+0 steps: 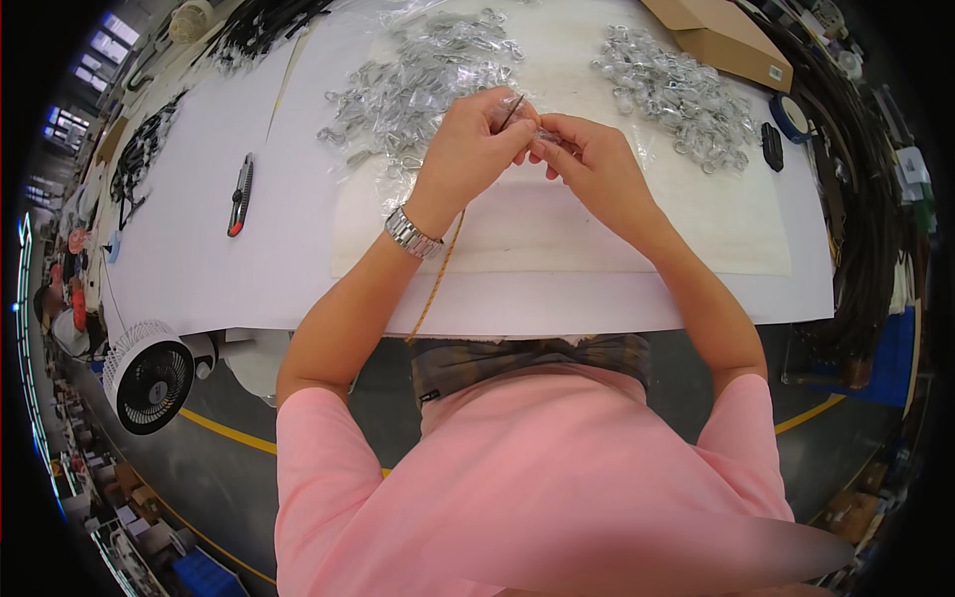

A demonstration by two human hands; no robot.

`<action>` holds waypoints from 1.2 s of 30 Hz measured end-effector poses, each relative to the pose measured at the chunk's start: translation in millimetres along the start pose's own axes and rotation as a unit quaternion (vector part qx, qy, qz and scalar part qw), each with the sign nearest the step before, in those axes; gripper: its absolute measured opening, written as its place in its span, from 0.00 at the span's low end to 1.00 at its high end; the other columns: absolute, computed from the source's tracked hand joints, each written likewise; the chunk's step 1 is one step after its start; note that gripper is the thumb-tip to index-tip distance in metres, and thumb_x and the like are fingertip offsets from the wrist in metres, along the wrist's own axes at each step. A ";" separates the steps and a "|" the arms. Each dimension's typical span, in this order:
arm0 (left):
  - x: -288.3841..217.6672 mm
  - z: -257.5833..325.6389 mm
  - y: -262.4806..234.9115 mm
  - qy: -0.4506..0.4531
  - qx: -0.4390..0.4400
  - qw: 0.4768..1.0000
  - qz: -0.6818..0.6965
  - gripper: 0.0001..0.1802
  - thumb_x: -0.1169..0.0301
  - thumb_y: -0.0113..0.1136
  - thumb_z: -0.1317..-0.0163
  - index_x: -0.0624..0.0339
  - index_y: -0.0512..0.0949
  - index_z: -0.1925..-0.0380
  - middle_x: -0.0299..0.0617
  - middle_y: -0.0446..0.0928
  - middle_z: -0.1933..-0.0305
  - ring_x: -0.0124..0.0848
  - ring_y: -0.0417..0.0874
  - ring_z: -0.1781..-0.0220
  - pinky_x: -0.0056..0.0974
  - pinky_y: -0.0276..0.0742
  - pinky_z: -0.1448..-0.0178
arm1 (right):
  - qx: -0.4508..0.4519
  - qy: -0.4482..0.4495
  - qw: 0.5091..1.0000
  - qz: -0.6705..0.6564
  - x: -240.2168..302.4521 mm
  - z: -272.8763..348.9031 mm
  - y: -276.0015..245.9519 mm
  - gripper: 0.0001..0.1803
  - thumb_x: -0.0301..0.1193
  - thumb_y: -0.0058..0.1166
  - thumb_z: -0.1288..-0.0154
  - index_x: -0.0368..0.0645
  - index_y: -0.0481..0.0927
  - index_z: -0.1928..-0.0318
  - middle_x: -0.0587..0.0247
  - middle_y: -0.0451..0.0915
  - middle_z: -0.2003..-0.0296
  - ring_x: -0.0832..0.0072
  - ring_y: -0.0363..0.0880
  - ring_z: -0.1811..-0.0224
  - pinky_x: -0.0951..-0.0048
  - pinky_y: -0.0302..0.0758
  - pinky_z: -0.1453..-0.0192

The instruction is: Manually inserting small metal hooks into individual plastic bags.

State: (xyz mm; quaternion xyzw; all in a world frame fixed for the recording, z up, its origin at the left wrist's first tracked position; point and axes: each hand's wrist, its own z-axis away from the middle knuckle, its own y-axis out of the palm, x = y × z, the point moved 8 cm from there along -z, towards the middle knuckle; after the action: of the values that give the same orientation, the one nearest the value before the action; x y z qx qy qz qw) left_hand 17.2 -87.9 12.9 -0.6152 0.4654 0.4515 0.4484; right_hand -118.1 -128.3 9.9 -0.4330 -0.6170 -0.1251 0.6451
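My left hand (465,149), with a metal watch (412,234) on its wrist, is closed around a small clear plastic packet (507,105). A thin dark pointed piece (513,111) sticks up beside its fingers; its kind is not clear. Fingertips of my right hand (600,169) pinch at the packet's lower edge, close against the left fingers. What lies inside the packet is hidden by the fingers. Behind the left hand spreads a heap of clear packets with small metal pieces (428,70). A second such heap (676,95) lies at the far right.
A thin yellow cord (444,264) runs down from my left wrist past the table edge. On the white table (269,279) lie a utility knife (240,195), a tape roll (791,117), a black object (772,146) and a cardboard box (731,45). A fan (151,378) stands at the near left.
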 end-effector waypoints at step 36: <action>-0.3 -3.7 -0.8 0.026 0.038 0.987 -0.153 0.16 0.69 0.52 0.24 0.66 0.83 0.47 0.33 0.78 0.77 0.20 0.72 0.75 0.32 0.69 0.70 | 0.032 0.185 0.850 -0.492 -35.0 -12.2 -12.6 0.15 0.37 0.53 0.19 0.38 0.82 0.58 0.72 0.80 0.70 0.83 0.75 0.72 0.79 0.75 0.65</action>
State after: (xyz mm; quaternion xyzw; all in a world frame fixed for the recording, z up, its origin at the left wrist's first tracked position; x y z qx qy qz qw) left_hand 18.4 -91.3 14.1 -0.6731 0.3941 0.3431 0.5233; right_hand -125.7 -157.6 -15.0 -0.0208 -0.6221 -0.4839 0.6151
